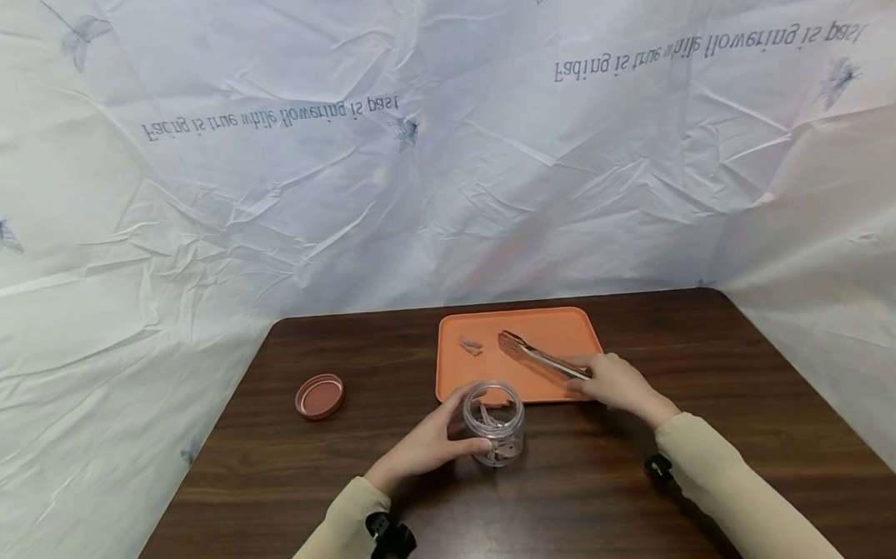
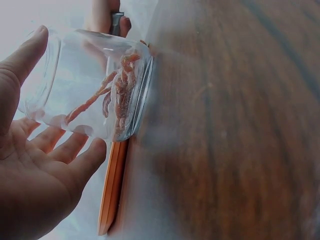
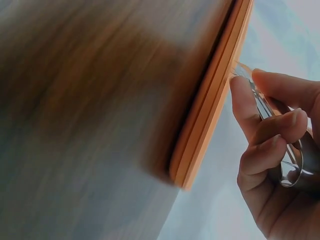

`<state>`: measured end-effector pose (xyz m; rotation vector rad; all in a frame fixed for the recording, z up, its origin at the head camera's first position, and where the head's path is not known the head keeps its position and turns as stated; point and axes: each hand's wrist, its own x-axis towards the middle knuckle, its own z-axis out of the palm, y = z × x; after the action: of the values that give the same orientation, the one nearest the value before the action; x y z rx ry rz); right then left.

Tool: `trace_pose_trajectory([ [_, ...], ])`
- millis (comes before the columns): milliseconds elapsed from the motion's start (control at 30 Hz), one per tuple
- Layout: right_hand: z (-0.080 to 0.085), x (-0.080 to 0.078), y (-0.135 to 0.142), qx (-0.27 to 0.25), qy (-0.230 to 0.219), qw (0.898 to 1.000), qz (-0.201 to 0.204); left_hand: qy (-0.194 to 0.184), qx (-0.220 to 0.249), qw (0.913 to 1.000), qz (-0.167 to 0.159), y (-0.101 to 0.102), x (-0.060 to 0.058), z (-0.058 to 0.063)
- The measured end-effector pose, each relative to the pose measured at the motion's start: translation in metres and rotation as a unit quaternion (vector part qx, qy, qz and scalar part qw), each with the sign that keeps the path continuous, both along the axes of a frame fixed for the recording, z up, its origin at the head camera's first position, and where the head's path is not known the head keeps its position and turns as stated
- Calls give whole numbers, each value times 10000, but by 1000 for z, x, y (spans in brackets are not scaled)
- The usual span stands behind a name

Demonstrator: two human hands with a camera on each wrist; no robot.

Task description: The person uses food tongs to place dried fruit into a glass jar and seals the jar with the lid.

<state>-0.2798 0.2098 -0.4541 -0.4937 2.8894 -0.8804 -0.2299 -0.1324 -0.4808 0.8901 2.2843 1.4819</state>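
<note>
My left hand (image 1: 428, 443) holds a clear open-topped jar (image 1: 509, 431), thumb on one side and fingers on the other. Several reddish-brown dried-looking strips (image 2: 122, 92) lie in its bottom, and one leans up along the wall; their exact kind is unclear. The jar stands at the front edge of an orange tray (image 1: 452, 381). Metal tongs (image 1: 535, 352) are gripped near their rear end by my right hand (image 1: 621, 384), low over the tray's right side. Their tips point to the far left, apart from a few small strips (image 1: 470, 345) on the tray.
A round reddish-pink lid (image 1: 321, 396) lies on the dark wooden table (image 1: 391, 349), left of the tray. White printed sheeting (image 1: 415, 206) hangs behind the table and along both sides.
</note>
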Motion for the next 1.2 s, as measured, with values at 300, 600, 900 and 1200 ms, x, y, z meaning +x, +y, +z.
trace_pose_trajectory([
  [300,1,-8,-24,-391,-101,9990,212,-1,-26,10000,27,1,0,1],
  [600,2,-9,-45,-231,-39,9993,294,-1,17,10000,-45,2,-1,3],
  [900,6,-14,-53,-197,-287,9991,234,-127,48,9999,-73,2,8,21],
  [1200,10,-19,-59,0,-337,9991,257,-56,62,10000,30,1,0,2],
])
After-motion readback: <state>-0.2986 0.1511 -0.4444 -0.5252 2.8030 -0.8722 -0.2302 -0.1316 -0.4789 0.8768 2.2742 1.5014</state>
